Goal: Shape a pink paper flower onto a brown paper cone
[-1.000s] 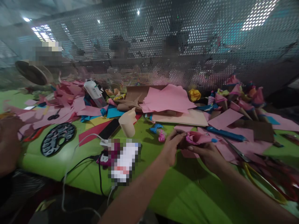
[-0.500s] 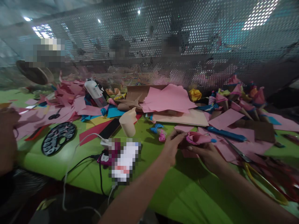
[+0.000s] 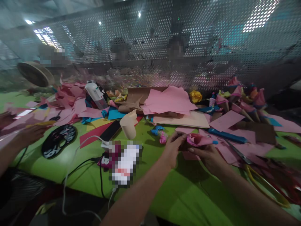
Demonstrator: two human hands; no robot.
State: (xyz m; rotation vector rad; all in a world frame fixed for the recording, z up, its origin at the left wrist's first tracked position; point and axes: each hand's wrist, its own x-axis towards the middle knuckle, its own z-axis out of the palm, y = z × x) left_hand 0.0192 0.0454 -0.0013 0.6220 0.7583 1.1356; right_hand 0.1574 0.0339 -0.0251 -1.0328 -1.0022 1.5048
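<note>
Both my hands hold a small rolled pink paper cone [image 3: 199, 140] with a blue tip, just above the green table [image 3: 183, 194]. My left hand [image 3: 172, 149] pinches its wide end from the left, fingers closed on the paper. Under the cone, my right hand [image 3: 210, 158] curls its fingers around it. Flat pink paper scraps [image 3: 229, 150] lie right behind my hands.
A stack of pink sheets [image 3: 169, 100], a beige paper cone [image 3: 128, 125], a glue bottle [image 3: 96, 93], a black paint palette [image 3: 58, 141], cables [image 3: 77, 163] and yellow-handled scissors [image 3: 265, 185] litter the table. Finished paper cones [image 3: 237, 100] stand far right. Another person's hand [image 3: 30, 133] reaches in at left. A perforated screen [image 3: 164, 47] backs the table.
My hands and the pink cone have stayed put. The person at left has stretched an arm and hand out over the pink scraps by the palette.
</note>
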